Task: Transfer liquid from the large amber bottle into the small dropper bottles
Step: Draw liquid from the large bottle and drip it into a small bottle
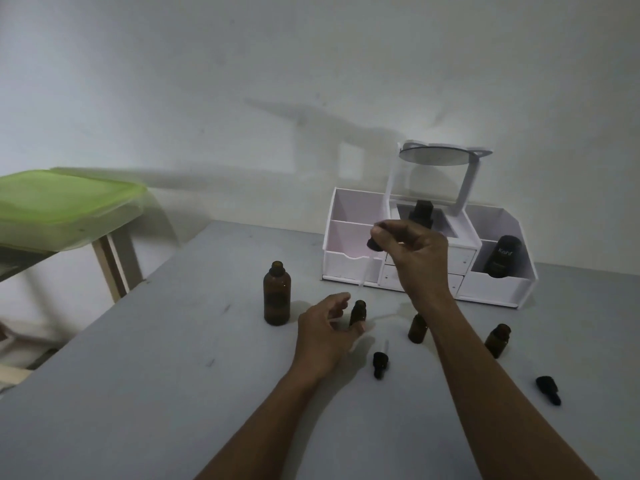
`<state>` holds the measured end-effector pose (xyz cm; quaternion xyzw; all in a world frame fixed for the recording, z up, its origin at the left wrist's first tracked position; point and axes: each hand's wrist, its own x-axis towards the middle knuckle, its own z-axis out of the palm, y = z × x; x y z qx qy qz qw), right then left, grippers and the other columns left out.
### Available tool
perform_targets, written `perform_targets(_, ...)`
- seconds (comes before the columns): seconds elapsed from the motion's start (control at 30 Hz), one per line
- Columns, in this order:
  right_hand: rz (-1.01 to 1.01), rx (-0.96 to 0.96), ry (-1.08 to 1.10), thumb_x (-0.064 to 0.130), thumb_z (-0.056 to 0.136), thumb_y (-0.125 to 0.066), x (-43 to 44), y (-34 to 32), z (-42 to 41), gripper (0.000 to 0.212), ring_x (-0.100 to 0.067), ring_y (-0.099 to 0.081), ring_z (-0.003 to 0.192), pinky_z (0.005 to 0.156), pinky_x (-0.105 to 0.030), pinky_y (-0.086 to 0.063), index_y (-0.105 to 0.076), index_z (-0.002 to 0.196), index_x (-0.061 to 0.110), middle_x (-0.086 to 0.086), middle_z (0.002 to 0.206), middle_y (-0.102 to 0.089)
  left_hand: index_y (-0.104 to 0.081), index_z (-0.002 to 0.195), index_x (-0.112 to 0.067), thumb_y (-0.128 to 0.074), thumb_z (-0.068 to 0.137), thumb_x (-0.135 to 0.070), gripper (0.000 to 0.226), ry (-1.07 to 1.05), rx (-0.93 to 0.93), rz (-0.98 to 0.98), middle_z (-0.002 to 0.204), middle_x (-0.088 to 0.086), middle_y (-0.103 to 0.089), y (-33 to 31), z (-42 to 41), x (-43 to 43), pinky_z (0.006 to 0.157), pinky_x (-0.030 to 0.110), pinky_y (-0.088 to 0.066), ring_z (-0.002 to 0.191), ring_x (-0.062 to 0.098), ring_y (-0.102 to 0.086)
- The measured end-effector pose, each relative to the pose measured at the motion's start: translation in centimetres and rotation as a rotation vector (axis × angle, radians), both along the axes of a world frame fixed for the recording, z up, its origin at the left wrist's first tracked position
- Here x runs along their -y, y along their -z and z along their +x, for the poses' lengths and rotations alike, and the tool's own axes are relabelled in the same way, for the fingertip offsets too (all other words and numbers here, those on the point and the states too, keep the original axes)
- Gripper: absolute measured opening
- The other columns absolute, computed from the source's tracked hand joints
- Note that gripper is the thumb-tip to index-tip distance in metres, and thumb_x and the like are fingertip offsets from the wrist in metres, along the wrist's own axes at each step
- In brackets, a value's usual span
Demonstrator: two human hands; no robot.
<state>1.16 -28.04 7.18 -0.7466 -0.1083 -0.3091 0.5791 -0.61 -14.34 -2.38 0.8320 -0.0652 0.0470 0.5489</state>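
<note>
The large amber bottle [276, 294] stands uncapped on the grey table [138, 393], left of my hands. My right hand [412, 252] pinches the black bulb of a dropper [373, 244] held high; its clear glass tube [363, 278] points down toward the mouth of a small amber bottle [357, 311]. My left hand [327, 332] curls around that small bottle and steadies it on the table. Two more small open bottles [417, 329] [497, 340] stand to the right. Two black dropper caps [380, 363] [548, 389] lie on the table.
A white desk organiser [353, 261] with drawers stands at the back, holding two dark bottles [421, 214] [503, 256] and a round tilting mirror [434, 154]. A wet patch [391, 315] lies between the small bottles. A green-lidded box [62, 206] sits at the left.
</note>
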Motion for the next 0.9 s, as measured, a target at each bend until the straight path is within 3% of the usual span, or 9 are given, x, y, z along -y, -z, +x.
perform_targets(0.13,0.095,0.066,-0.054,0.016,0.090,-0.072,-1.7,-1.9,-0.7,0.018,-0.006,-0.075,0.080,0.076,-0.015,-0.056,-0.071,0.092,0.033,0.016,0.082,-0.074,-0.060,0.122,-0.026,-0.075,0.081,-0.031,0.045,0.062,-0.045,0.001,0.123,-0.006,-0.063,-0.4,-1.1,-2.9,0.079,0.008,-0.045,0.099,0.001,-0.058)
perform_targets(0.23,0.174,0.077,-0.134,0.009,0.089,-0.072,-4.0,-2.9,-0.7,0.016,-0.008,-0.076,0.078,0.076,-0.019,-0.059,-0.073,0.093,0.024,0.012,0.082,-0.076,-0.067,0.110,-0.025,-0.074,0.082,-0.033,0.030,0.025,-0.042,0.047,0.110,-0.009,-0.067,-0.5,-1.9,-6.1,0.073,0.003,-0.043,0.089,-0.005,-0.060)
perform_targets(0.33,0.231,0.049,-0.178,0.009,0.089,-0.073,-6.0,-3.3,-0.3,0.013,-0.012,-0.077,0.081,0.081,-0.026,-0.061,-0.074,0.101,0.013,0.004,0.085,-0.078,-0.073,0.100,-0.027,-0.077,0.077,-0.037,0.025,-0.093,-0.019,0.075,0.102,-0.010,-0.071,-0.4,-2.3,-9.6,0.088,0.019,-0.050,0.089,0.002,-0.065)
perform_targets(0.4,0.262,0.020,-0.206,0.010,0.089,-0.073,-6.9,-3.3,0.1,0.012,-0.013,-0.077,0.083,0.083,-0.029,-0.061,-0.075,0.100,0.015,0.005,0.085,-0.078,-0.074,0.092,-0.030,-0.080,0.073,-0.034,0.020,-0.192,-0.006,0.027,0.091,-0.013,-0.072,-0.3,-2.3,-11.6,0.086,0.030,-0.055,0.080,0.003,-0.068)
perform_targets(0.47,0.271,0.002,-0.218,0.010,0.089,-0.073,-7.6,-3.2,0.5,0.012,-0.013,-0.077,0.083,0.083,-0.027,-0.061,-0.074,0.098,0.018,0.008,0.084,-0.078,-0.072,0.090,-0.031,-0.079,0.075,-0.030,0.016,-0.280,0.015,-0.004,0.082,-0.018,-0.070,-0.2,-2.0,-12.8,0.083,0.029,-0.056,0.073,-0.002,-0.066)
perform_targets(0.53,0.278,0.002,-0.221,0.009,0.089,-0.073,-8.1,-3.2,1.0,0.013,-0.012,-0.077,0.082,0.079,-0.022,-0.060,-0.074,0.097,0.020,0.011,0.082,-0.078,-0.069,0.097,-0.030,-0.079,0.077,-0.026,0.022,-0.328,0.037,-0.055,0.082,-0.018,-0.068,-0.4,-1.5,-13.3,0.078,0.020,-0.052,0.075,-0.008,-0.061)
perform_targets(0.63,0.291,0.001,-0.219,0.009,0.089,-0.073,-8.5,-3.1,1.4,0.013,-0.011,-0.077,0.080,0.077,-0.020,-0.059,-0.074,0.096,0.019,0.012,0.080,-0.078,-0.065,0.110,-0.029,-0.083,0.072,-0.024,0.042,-0.318,0.049,-0.144,0.098,-0.012,-0.067,-0.5,-0.6,-13.1,0.072,0.014,-0.048,0.084,-0.003,-0.062)
perform_targets(0.8,0.281,-0.010,-0.215,0.008,0.088,-0.073,-8.9,-2.7,2.2,0.012,-0.015,-0.077,0.079,0.078,-0.024,-0.061,-0.075,0.093,0.019,0.007,0.080,-0.078,-0.055,0.130,-0.030,-0.087,0.065,-0.026,0.073,-0.225,0.081,-0.128,0.117,-0.008,-0.061,0.0,1.2,-12.3,0.088,0.028,-0.052,0.104,0.010,-0.060)
perform_targets(0.9,0.228,-0.018,-0.187,0.011,0.088,-0.074,-9.2,-2.1,2.7,0.010,-0.009,-0.076,0.076,0.073,-0.017,-0.058,-0.074,0.093,0.019,0.010,0.078,-0.077,-0.053,0.134,-0.028,-0.087,0.064,-0.029,0.077,-0.175,0.086,-0.117,0.126,-0.005,-0.060,0.1,1.7,-12.0,0.095,0.035,-0.052,0.111,0.013,-0.059)
